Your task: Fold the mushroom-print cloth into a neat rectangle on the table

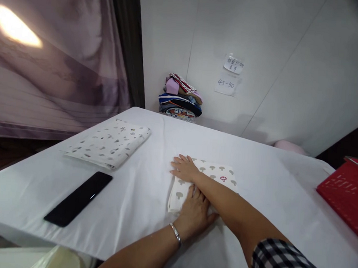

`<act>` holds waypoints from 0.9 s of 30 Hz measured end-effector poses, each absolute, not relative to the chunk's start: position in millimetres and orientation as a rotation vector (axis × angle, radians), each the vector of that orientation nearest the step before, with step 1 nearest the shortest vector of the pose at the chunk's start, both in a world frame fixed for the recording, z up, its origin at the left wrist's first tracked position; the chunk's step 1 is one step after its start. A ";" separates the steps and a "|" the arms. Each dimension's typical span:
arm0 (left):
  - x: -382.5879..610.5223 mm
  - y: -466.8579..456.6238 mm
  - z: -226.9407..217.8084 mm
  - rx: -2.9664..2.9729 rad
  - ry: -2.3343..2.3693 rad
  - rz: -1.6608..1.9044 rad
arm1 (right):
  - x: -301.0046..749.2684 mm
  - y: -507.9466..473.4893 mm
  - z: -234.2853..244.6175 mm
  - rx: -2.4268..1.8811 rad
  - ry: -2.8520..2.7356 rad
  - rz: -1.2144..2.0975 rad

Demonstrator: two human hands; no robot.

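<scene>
A folded white cloth with a grey mushroom print [212,168] and one small red mushroom lies on the table before me. My right hand [184,168] rests flat on its far left corner, fingers spread. Closer to me, my left hand [196,212], with a silver bracelet at the wrist, presses on the cloth's near part. Its fingers are stretched out, partly under my right forearm, which crosses over it. The forearm and left hand hide some of the cloth.
Left on the white-covered table [147,164] lie another folded printed cloth [111,142] and a black phone [78,198]. A red bag-like object [345,192] sits at the right edge. Beyond the table are a stack of folded fabrics [181,97] and a wall with paper notes [227,83].
</scene>
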State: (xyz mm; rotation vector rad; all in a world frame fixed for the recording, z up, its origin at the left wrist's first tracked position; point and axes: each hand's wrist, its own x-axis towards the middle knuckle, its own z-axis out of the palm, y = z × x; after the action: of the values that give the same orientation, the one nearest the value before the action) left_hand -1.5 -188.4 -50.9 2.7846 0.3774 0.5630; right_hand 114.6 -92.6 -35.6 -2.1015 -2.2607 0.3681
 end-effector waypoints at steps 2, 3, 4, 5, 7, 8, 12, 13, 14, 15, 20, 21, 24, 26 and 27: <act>-1.5 -188.0 -51.3 2.791 0.366 0.565 | 116.7 -92.3 -35.5 -2.096 -2.252 0.383; -1.5 -187.9 -51.9 2.796 0.367 0.562 | 118.5 -92.2 -35.2 -2.084 -2.253 0.401; -1.4 -187.8 -52.8 2.801 0.374 0.555 | 121.3 -92.7 -34.5 -2.069 -2.255 0.419; -1.2 -187.7 -54.1 2.806 0.386 0.544 | 125.4 -94.3 -33.5 -2.058 -2.252 0.433; -0.8 -187.6 -57.0 2.818 0.406 0.509 | 138.3 -102.6 -31.3 -2.083 -2.210 0.443; -0.7 -187.5 -58.5 2.824 0.409 0.488 | 147.1 -110.1 -30.2 -2.121 -2.172 0.431; -1.2 -187.6 -61.5 2.831 0.410 0.453 | 193.0 -161.0 -31.1 -2.327 -1.993 0.316; -1.5 -187.7 -61.4 2.829 0.414 0.455 | 205.5 -176.8 -33.2 -2.379 -1.949 0.284; -1.7 -187.8 -61.1 2.826 0.415 0.457 | 217.4 -192.4 -36.1 -2.425 -1.897 0.242; -2.0 -187.9 -60.7 2.824 0.415 0.458 | 228.5 -207.0 -39.9 -2.457 -1.849 0.187; -2.2 -188.0 -59.4 2.829 0.417 0.455 | 258.0 -249.7 -64.3 -2.359 -1.724 0.071; -2.1 -187.9 -59.5 2.828 0.422 0.452 | 258.9 -252.0 -68.5 -2.337 -1.690 0.075; -1.9 -187.5 -60.1 2.828 0.427 0.441 | 257.0 -251.9 -76.0 -2.299 -1.560 0.101; -1.7 -187.3 -60.9 2.837 0.425 0.443 | 254.5 -249.6 -76.5 -2.284 -1.489 0.138; -1.6 -187.2 -61.4 2.842 0.425 0.446 | 253.2 -248.5 -75.7 -2.280 -1.452 0.165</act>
State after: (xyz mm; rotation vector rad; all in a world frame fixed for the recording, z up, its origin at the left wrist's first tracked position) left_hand -1.6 -187.2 -61.4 2.8424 0.4248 0.4459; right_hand 253.2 -248.5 -75.7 -2.2803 -1.4519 0.1649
